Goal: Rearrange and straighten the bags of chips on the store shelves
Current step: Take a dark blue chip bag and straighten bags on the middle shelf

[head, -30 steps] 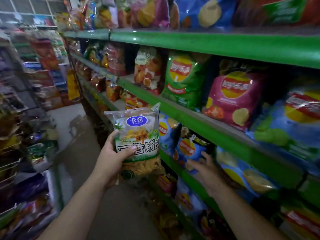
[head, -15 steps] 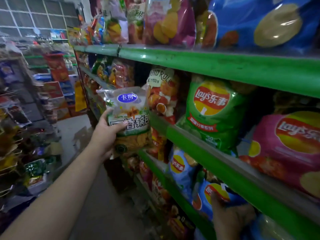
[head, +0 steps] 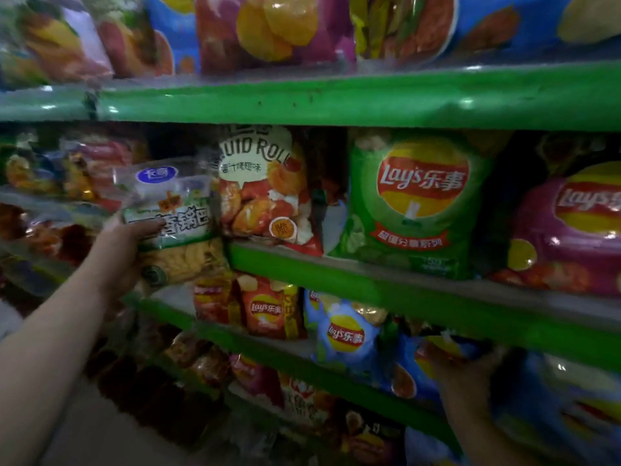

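Clear plastic with a blue oval label forms the transparent snack bag point(head: 174, 213), which the left hand point(head: 121, 253) grasps at mid-height. The thumb is pressed across the front panel and the remaining fingers are hidden behind the bag. The bag is held nearly upright at the left end of the middle shelf point(head: 369, 284). Its right edge touches the white squid-roll bag point(head: 265, 190), and its lower part hangs in front of the green shelf lip. The green Lay's bag point(head: 413, 203) stands to the right of the squid-roll bag, and the magenta Lay's bag point(head: 571, 230) stands further right.

One shelf level down, the right hand point(head: 467, 375) rests against the dark blue Lay's bag point(head: 416, 368), just under the middle shelf lip. Shadow and blur hide the finger position, so it cannot be determined whether this hand grasps the bag or only touches it.
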The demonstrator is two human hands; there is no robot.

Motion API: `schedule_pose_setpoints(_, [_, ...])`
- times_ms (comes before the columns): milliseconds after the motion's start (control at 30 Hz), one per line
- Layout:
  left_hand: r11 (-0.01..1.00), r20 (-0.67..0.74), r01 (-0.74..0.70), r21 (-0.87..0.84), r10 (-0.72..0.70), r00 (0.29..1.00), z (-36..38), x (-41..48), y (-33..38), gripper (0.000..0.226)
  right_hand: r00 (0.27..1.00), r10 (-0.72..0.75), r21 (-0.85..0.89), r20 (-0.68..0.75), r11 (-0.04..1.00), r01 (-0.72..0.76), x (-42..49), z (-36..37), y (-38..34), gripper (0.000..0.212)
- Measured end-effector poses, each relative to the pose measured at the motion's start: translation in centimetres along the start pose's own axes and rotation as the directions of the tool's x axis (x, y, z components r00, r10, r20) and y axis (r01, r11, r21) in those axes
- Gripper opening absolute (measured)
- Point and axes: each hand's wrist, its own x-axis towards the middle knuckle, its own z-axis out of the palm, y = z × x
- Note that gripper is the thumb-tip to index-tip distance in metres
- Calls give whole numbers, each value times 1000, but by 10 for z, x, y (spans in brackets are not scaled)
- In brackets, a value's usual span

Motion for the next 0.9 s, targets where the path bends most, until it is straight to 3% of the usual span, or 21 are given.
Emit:
schedule_pose_setpoints(33, [1000,22,-3,1,3,1000,-4,7,2,49,996,56,60,-73,997,-52,6,6,-25,91])
schedule_pose_setpoints(67, [1000,44,2,9,-2,999,-7,14,4,49,979,68,-86,-190,993,-85,2,8,-32,92])
schedule_pose_setpoints(233, [999,88,51,-11,-50,995,-23,43,12,48,971,72,-189,-226,975,-117,-6,10,-45,101])
schedule_pose_setpoints(367, [995,115,98,-26,-94,989,-24,56,24,18,966,75,-199,-248,972,-127,-5,8,-43,78])
schedule_pose_setpoints(433, [993,133,107,-44,-101,986,-20,66,30,15,961,64,-224,-268,966,-127,-10,9,-46,75])
schedule_pose_setpoints(633, [999,201,37,10,-38,979,-8,98,51,13,955,31,-278,-295,953,-117,-19,15,-52,72])
schedule_pose_setpoints(733, [999,204,7,40,-15,979,-6,111,55,32,958,3,-270,-288,959,-84,-22,18,-53,69])
schedule_pose_setpoints(833, [994,184,-107,21,101,978,-1,119,51,21,965,44,-242,-257,964,-109,-23,21,-53,79])
schedule_pose_setpoints(900, [989,192,-145,22,138,972,4,121,45,28,965,50,-232,-257,966,-111,-25,24,-54,80])
